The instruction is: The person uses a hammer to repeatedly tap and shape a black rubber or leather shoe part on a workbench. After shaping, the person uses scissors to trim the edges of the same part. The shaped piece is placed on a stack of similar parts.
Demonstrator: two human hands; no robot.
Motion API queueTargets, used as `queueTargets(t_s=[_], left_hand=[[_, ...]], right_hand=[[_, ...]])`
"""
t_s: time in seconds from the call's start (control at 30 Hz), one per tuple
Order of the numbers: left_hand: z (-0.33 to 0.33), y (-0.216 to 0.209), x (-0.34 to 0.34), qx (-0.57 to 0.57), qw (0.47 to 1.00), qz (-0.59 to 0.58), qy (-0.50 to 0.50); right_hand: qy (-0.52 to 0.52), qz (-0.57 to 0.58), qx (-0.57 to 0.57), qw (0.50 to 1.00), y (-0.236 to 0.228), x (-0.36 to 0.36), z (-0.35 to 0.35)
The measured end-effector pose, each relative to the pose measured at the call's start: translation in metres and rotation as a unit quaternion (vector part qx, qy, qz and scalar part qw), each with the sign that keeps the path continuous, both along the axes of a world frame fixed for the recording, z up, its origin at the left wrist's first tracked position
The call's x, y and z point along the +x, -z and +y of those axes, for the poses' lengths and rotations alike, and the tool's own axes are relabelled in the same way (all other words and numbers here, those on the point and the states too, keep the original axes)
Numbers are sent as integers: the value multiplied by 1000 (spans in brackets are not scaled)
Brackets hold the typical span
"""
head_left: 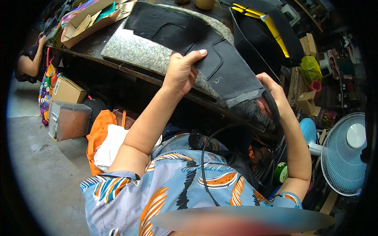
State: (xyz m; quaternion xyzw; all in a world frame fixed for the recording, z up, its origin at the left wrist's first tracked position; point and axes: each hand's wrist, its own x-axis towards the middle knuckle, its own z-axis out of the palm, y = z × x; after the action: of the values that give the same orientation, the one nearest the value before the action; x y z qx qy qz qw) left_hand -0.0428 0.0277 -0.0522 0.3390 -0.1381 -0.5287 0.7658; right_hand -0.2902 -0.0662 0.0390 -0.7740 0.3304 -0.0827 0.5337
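Observation:
A long black leather-like panel (232, 72) with raised curved lines and a grey, rough-edged end lies partly over a speckled stone slab (138, 51). My left hand (182, 70) is closed on its near edge, thumb on top and the fingers curled below. At the right end, my right hand (273, 94) grips the panel, where a black strip (271, 105) bends down beside the palm. Some of the right fingers are hidden under the material. Toward the far left, the panel rests on the slab; the end between my hands is lifted over the table's near edge.
A cardboard tray (84, 25) of scraps sits at the back left. Black pieces with yellow strips (275, 35) lie at the back right. A fan (344, 153) stands to the right, and an orange bag (101, 135) hangs at my left. Another person's arm (35, 59) shows far left.

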Motion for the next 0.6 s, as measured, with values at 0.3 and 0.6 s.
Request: queueTargets(t_s=[0.3, 0.6], left_hand=[[11, -11, -8, -4, 997, 14, -81], [17, -10, -7, -28, 997, 0, -78]], right_hand=[[28, 24, 136, 990, 5, 4, 4], [0, 106, -3, 994, -2, 8, 5]])
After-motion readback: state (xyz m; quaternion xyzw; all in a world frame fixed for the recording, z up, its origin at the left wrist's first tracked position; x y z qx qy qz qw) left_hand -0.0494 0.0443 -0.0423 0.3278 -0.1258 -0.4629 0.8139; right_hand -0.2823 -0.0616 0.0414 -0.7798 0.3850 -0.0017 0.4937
